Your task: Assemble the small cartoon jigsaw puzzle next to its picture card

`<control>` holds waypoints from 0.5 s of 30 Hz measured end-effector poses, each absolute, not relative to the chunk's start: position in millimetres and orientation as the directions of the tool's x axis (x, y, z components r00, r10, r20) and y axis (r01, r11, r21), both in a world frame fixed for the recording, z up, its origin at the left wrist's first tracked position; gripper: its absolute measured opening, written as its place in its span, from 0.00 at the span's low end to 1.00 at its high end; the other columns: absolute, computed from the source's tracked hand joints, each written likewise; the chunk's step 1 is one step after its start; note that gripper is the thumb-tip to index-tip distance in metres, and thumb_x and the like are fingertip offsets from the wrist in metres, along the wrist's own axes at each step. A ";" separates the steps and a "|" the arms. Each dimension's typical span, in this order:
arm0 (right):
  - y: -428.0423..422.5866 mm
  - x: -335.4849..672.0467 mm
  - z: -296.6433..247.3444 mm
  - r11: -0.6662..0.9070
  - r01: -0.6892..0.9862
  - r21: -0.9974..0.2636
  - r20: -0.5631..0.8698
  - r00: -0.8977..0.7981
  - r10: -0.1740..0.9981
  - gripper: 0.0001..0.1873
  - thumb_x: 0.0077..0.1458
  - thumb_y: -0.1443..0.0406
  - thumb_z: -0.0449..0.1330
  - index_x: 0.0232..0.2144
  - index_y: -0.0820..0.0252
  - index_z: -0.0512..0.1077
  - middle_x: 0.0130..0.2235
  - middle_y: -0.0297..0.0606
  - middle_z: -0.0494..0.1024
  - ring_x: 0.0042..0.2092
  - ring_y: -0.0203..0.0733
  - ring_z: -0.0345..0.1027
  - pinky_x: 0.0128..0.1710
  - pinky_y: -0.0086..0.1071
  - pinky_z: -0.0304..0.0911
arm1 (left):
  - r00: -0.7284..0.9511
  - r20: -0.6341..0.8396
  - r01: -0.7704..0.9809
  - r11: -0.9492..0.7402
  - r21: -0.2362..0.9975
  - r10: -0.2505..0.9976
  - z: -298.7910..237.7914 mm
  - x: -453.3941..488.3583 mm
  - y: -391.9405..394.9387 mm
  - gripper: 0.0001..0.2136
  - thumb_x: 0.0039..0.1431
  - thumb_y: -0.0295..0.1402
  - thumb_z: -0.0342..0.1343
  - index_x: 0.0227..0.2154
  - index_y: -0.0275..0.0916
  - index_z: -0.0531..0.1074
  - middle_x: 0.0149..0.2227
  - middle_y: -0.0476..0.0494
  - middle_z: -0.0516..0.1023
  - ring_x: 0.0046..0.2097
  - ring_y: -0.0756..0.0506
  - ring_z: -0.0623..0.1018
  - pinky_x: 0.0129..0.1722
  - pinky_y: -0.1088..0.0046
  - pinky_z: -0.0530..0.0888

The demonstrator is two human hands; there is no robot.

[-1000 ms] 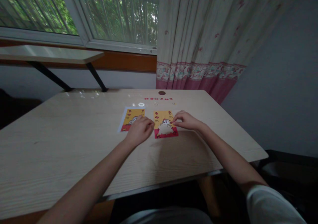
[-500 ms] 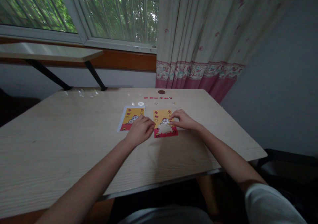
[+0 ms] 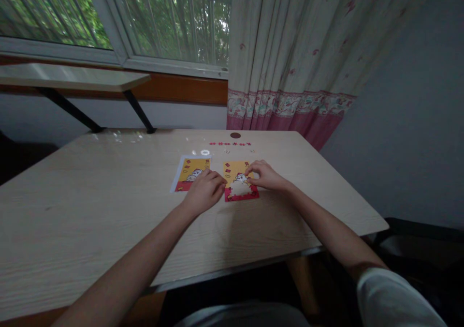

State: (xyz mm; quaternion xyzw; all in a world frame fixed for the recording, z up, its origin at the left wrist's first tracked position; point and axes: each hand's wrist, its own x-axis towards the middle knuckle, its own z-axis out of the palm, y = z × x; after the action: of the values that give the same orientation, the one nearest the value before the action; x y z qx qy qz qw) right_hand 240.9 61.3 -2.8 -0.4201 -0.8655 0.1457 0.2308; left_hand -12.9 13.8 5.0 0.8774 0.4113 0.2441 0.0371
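Two yellow-and-red picture sheets lie side by side on the wooden table (image 3: 90, 211). My left hand (image 3: 203, 191) rests curled between them, its knuckles over the lower right corner of the left sheet (image 3: 189, 172) and its fingertips at the left edge of the right sheet (image 3: 238, 187). My right hand (image 3: 264, 176) lies on the right sheet's right side, fingers pinched together over the white figure; whether anything sits between the fingertips is too small to see. A row of tiny red pieces (image 3: 230, 144) lies just beyond the sheets.
A small dark round hole (image 3: 235, 135) marks the table's far edge. A narrow shelf on black brackets (image 3: 72, 78) hangs under the window at the left. A patterned curtain (image 3: 290, 56) hangs behind the table's far right corner. The table's right edge drops off near a grey wall.
My right hand has slid a little to the left over the right sheet, its fingertips now nearer the white figure. The left hand has stayed in place.
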 end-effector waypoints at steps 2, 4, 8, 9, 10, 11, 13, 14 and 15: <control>60.5 239.3 -3.9 0.594 0.659 -0.462 0.288 -0.522 0.803 0.09 0.48 0.63 0.64 0.35 0.57 0.74 0.39 0.38 0.75 0.44 0.43 0.65 0.47 0.37 0.55 | 0.542 0.401 0.700 -0.660 0.272 0.739 5.0 -13.1 13.9 0.11 0.59 0.31 0.47 0.35 0.39 0.75 0.35 0.40 0.75 0.40 0.40 0.69 0.42 0.61 0.66; 60.4 238.0 -5.5 0.581 0.667 -0.467 0.295 -0.501 0.813 0.10 0.49 0.61 0.64 0.35 0.57 0.74 0.40 0.39 0.75 0.45 0.44 0.64 0.47 0.38 0.55 | 0.545 0.400 0.701 -0.662 0.265 0.737 5.1 -13.2 13.7 0.11 0.59 0.31 0.48 0.35 0.39 0.75 0.35 0.40 0.75 0.40 0.40 0.69 0.42 0.61 0.66; 62.2 237.1 -8.8 0.560 0.700 -0.443 0.280 -0.486 0.828 0.14 0.46 0.58 0.67 0.36 0.56 0.74 0.42 0.40 0.73 0.46 0.45 0.62 0.48 0.38 0.54 | 0.551 0.391 0.716 -0.658 0.231 0.737 5.7 -12.8 13.0 0.11 0.59 0.30 0.48 0.36 0.38 0.75 0.36 0.40 0.75 0.40 0.40 0.69 0.41 0.62 0.66; 62.6 237.3 -9.5 0.551 0.709 -0.440 0.272 -0.479 0.834 0.15 0.46 0.58 0.67 0.37 0.56 0.74 0.42 0.40 0.72 0.46 0.46 0.62 0.47 0.38 0.54 | 0.550 0.389 0.720 -0.656 0.226 0.739 5.7 -12.6 12.9 0.11 0.59 0.30 0.48 0.36 0.38 0.75 0.36 0.40 0.75 0.40 0.40 0.69 0.41 0.62 0.66; 62.8 237.6 -10.2 0.540 0.718 -0.439 0.265 -0.471 0.842 0.16 0.46 0.57 0.67 0.37 0.55 0.74 0.42 0.40 0.72 0.46 0.46 0.62 0.47 0.38 0.54 | 0.549 0.387 0.724 -0.653 0.222 0.741 5.7 -12.5 12.9 0.10 0.59 0.30 0.48 0.36 0.38 0.75 0.36 0.40 0.75 0.40 0.40 0.69 0.41 0.61 0.67; 62.8 237.9 -10.9 0.529 0.727 -0.438 0.258 -0.462 0.849 0.17 0.45 0.56 0.67 0.38 0.55 0.74 0.42 0.40 0.72 0.45 0.46 0.62 0.47 0.38 0.54 | 0.550 0.384 0.726 -0.651 0.220 0.742 5.6 -12.4 13.0 0.10 0.59 0.30 0.48 0.36 0.38 0.75 0.36 0.40 0.76 0.40 0.40 0.69 0.42 0.61 0.67; 62.4 238.7 -12.3 0.513 0.741 -0.433 0.248 -0.449 0.859 0.19 0.45 0.54 0.67 0.39 0.56 0.74 0.42 0.41 0.71 0.45 0.46 0.62 0.47 0.38 0.54 | 0.554 0.376 0.726 -0.652 0.218 0.742 5.2 -12.4 13.2 0.10 0.59 0.30 0.48 0.36 0.37 0.75 0.36 0.40 0.76 0.40 0.40 0.69 0.42 0.61 0.67; 62.3 239.3 -13.1 0.509 0.746 -0.430 0.246 -0.446 0.861 0.20 0.45 0.54 0.66 0.40 0.56 0.73 0.42 0.41 0.71 0.45 0.46 0.62 0.46 0.39 0.55 | 0.556 0.374 0.725 -0.653 0.218 0.742 5.0 -12.5 13.3 0.11 0.59 0.30 0.48 0.37 0.37 0.75 0.36 0.40 0.76 0.40 0.40 0.69 0.42 0.61 0.67; 62.5 240.0 -13.8 0.509 0.747 -0.428 0.248 -0.444 0.861 0.21 0.45 0.53 0.66 0.40 0.56 0.73 0.42 0.41 0.71 0.45 0.46 0.62 0.46 0.39 0.55 | 0.557 0.373 0.724 -0.654 0.220 0.742 4.8 -12.7 13.5 0.11 0.59 0.30 0.48 0.37 0.37 0.75 0.36 0.40 0.76 0.40 0.40 0.69 0.42 0.62 0.67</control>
State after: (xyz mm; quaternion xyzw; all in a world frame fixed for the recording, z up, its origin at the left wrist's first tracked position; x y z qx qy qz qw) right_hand 240.0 62.5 -13.8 -0.4787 -0.8398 0.1288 0.2213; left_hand -12.7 13.5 4.8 0.8821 0.4153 0.2213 0.0204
